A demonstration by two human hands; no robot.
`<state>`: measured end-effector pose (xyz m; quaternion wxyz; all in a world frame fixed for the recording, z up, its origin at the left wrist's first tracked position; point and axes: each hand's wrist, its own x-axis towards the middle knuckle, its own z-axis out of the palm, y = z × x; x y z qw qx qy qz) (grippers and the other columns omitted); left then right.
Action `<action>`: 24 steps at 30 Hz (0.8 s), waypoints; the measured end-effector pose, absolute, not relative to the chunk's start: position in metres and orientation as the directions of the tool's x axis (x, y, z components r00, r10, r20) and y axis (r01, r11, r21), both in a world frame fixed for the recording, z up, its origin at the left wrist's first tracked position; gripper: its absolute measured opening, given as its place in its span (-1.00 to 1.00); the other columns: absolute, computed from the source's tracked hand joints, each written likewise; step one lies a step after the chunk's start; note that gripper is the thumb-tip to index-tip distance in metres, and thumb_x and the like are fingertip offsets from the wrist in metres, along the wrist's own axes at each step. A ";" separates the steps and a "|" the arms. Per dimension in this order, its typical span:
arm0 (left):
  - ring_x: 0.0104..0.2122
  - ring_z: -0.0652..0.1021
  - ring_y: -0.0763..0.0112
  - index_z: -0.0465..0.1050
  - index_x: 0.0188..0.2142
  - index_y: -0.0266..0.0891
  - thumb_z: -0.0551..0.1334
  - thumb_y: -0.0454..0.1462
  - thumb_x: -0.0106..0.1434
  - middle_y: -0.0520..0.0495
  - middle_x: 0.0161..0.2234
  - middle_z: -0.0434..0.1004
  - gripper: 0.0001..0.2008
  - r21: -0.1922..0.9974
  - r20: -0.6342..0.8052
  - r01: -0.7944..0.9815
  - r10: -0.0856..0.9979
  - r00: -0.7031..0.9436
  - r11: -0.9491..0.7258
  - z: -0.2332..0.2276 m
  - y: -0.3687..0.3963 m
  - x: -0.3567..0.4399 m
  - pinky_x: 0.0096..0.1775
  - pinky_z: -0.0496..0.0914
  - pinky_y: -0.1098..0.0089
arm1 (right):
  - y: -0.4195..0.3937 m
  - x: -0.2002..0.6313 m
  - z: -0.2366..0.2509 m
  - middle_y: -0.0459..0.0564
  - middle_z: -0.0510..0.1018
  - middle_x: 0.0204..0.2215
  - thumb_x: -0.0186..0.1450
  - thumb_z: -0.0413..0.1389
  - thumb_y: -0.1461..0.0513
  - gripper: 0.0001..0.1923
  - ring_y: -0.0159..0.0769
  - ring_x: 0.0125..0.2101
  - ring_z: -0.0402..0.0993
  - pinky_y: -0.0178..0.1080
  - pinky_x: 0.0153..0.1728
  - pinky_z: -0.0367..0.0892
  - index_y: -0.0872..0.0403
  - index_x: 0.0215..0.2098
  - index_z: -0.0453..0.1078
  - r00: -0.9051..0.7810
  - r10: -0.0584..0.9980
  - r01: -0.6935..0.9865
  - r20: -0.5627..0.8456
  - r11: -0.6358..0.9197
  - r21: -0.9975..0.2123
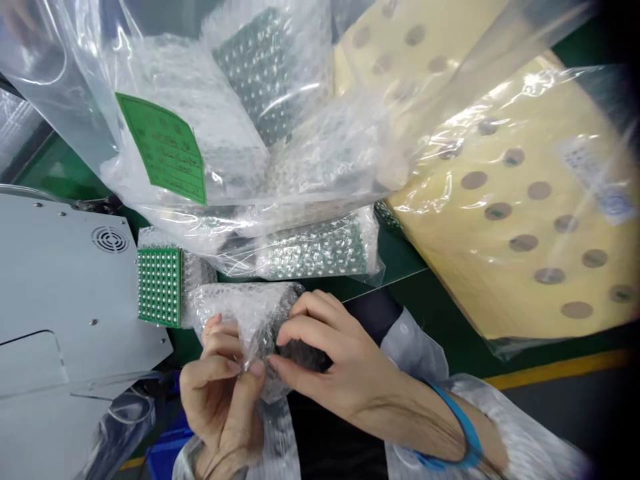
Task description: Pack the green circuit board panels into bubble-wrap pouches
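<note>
Low in the middle of the head view, both hands work on a piece of bubble wrap (pixel 225 300). Thumb and fingers of my left hand (pixel 225 387) pinch its near edge. From the other side, my right hand (pixel 335 347) grips the wrap with curled fingers, the thumb close to my left thumb. Whether anything lies inside the wrap is hidden by folds and glare. To the left, a stack of green circuit boards (pixel 159 287) with rows of white dots rests against more bubble wrap. Just beyond my hands lies a bubble-wrapped bundle of boards (pixel 320 247).
A large clear plastic bag (pixel 320 193) with bubble-wrapped boards and a green label (pixel 165 150) fills the back. At right lies a bagged yellow sheet with round holes (pixel 500 267). A grey metal machine (pixel 65 280) stands left, above a blue bin (pixel 170 447).
</note>
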<state>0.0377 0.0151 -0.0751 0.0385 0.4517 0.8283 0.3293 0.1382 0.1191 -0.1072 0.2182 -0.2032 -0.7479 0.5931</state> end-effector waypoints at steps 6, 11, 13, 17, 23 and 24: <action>-0.36 0.43 0.35 0.17 -0.26 -0.10 0.17 -0.36 0.20 0.10 -0.44 0.28 -0.81 0.780 0.122 0.498 0.689 -0.714 0.378 -0.074 0.017 0.040 0.15 0.24 -0.14 | 0.112 0.136 -0.117 -0.08 0.30 -0.42 0.36 0.11 0.26 -0.86 -0.37 -0.37 0.24 -0.23 -0.35 0.19 0.04 -0.32 0.51 -0.805 0.579 -0.005 0.130 0.212 -0.977; -0.34 0.42 0.33 0.24 -0.07 -0.12 0.21 -0.27 0.24 0.03 -0.35 0.31 -0.73 0.509 -0.084 0.726 0.865 -0.494 0.463 -0.062 0.018 0.024 -0.01 0.33 0.00 | 0.113 0.138 -0.127 -0.08 0.23 -0.44 0.37 0.03 0.30 -0.70 -0.39 -0.39 0.19 -0.28 -0.43 0.17 0.07 -0.50 0.45 -0.815 0.579 0.032 0.005 0.054 -0.998; -0.34 0.44 0.32 0.21 -0.01 -0.12 0.18 -0.30 0.25 0.05 -0.37 0.36 -0.68 0.435 -0.126 0.787 0.895 -0.427 0.437 -0.058 0.020 0.019 0.06 0.26 -0.04 | 0.115 0.140 -0.127 -0.08 0.24 -0.42 0.39 0.02 0.29 -0.69 -0.39 -0.37 0.21 -0.29 -0.43 0.18 0.08 -0.50 0.43 -0.847 0.530 0.044 -0.039 -0.004 -0.999; -0.33 0.46 0.29 0.19 0.00 -0.12 0.13 -0.37 0.21 0.08 -0.38 0.44 -0.64 0.350 -0.103 0.852 0.920 -0.379 0.390 -0.058 0.022 0.016 0.08 0.19 -0.02 | 0.117 0.143 -0.127 -0.09 0.29 -0.37 0.32 0.06 0.36 -0.80 -0.38 -0.32 0.28 -0.28 -0.35 0.26 0.04 -0.31 0.52 -0.851 0.523 0.038 -0.043 -0.020 -0.999; -0.39 0.43 0.34 0.24 -0.10 -0.15 0.13 -0.40 0.18 0.13 -0.43 0.37 -0.72 0.337 0.100 0.873 0.908 -0.407 0.354 -0.074 0.024 0.023 0.07 0.13 0.05 | 0.120 0.142 -0.124 -0.08 0.40 -0.39 0.26 0.17 0.33 -0.91 -0.34 -0.30 0.34 -0.25 -0.28 0.28 0.07 -0.33 0.53 -0.817 0.557 0.205 -0.148 0.040 -0.978; -0.40 0.44 0.36 0.24 -0.13 -0.15 0.14 -0.40 0.17 0.14 -0.43 0.37 -0.73 0.341 0.122 0.871 0.902 -0.415 0.354 -0.076 0.024 0.025 0.07 0.12 0.06 | 0.121 0.141 -0.123 -0.09 0.40 -0.40 0.26 0.19 0.32 -0.93 -0.33 -0.30 0.34 -0.25 -0.28 0.27 0.07 -0.35 0.52 -0.813 0.556 0.244 -0.175 0.052 -0.968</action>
